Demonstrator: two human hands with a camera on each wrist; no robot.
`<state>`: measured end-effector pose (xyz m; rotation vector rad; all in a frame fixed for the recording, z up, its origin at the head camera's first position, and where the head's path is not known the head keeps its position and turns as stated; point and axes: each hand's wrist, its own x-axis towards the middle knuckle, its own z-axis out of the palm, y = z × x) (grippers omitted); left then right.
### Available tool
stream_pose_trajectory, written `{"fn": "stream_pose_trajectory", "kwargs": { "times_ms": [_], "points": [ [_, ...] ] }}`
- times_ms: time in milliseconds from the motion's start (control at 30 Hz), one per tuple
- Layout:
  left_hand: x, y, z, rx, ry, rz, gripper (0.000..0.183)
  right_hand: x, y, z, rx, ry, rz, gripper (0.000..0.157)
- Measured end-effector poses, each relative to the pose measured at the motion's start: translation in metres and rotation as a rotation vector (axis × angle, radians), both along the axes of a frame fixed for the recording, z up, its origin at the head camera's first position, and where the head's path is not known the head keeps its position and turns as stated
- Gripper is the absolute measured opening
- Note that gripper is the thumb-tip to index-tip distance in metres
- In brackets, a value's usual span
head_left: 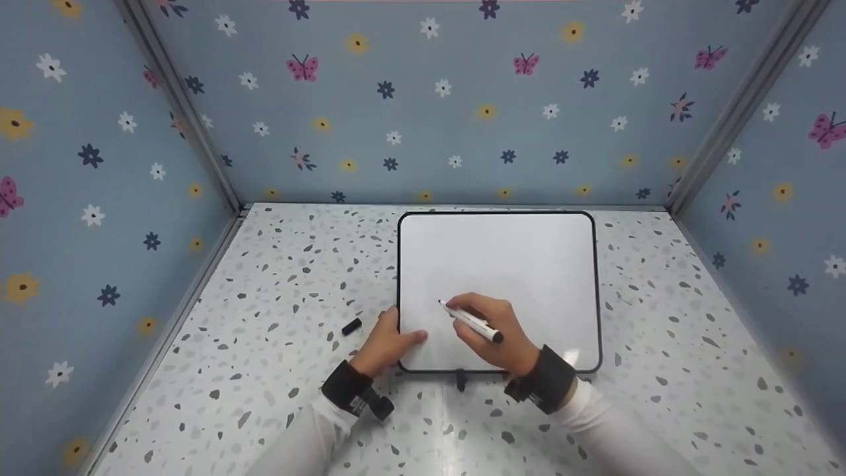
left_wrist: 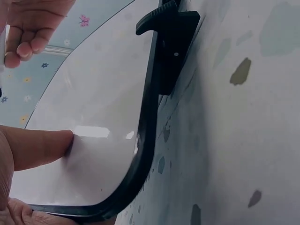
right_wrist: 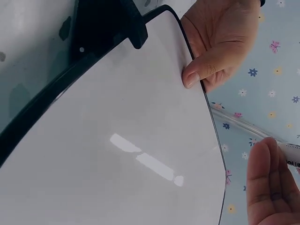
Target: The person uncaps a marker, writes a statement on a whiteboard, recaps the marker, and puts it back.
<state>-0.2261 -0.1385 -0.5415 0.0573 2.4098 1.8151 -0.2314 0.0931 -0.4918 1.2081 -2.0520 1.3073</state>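
Note:
A whiteboard with a thin black frame is in front of me, its face blank. My left hand grips its left edge near the lower corner, the thumb flat on the white face and the fingers partly hidden behind the frame. In my right hand is a white marker with a black end, pinched between thumb and fingers over the board's left half. The uncapped tip points up and left, close over the surface. To the left of the board lies a black marker cap.
A black clip-like piece sits at the middle of the board's lower edge. Under everything is a speckled white table. Blue walls with flowers and butterflies enclose the back and both sides.

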Motion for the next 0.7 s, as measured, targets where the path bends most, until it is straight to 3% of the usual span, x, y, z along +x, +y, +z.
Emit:
{"fn": "stream_pose_trajectory", "kwargs": {
  "times_ms": [200,400,700],
  "points": [
    [-0.002,0.0,-0.003,0.003,0.029,-0.018,0.066,-0.013,-0.016,-0.003,-0.013,-0.091,-0.028,0.025],
    [-0.002,0.002,-0.004,0.001,0.04,0.018,0.058,-0.025,-0.031,-0.006,-0.022,-0.178,-0.059,0.02],
    [-0.003,0.004,-0.003,0.037,0.131,0.021,0.061,-0.041,-0.047,0.0,-0.041,-0.177,-0.098,0.021]
  ]
}}
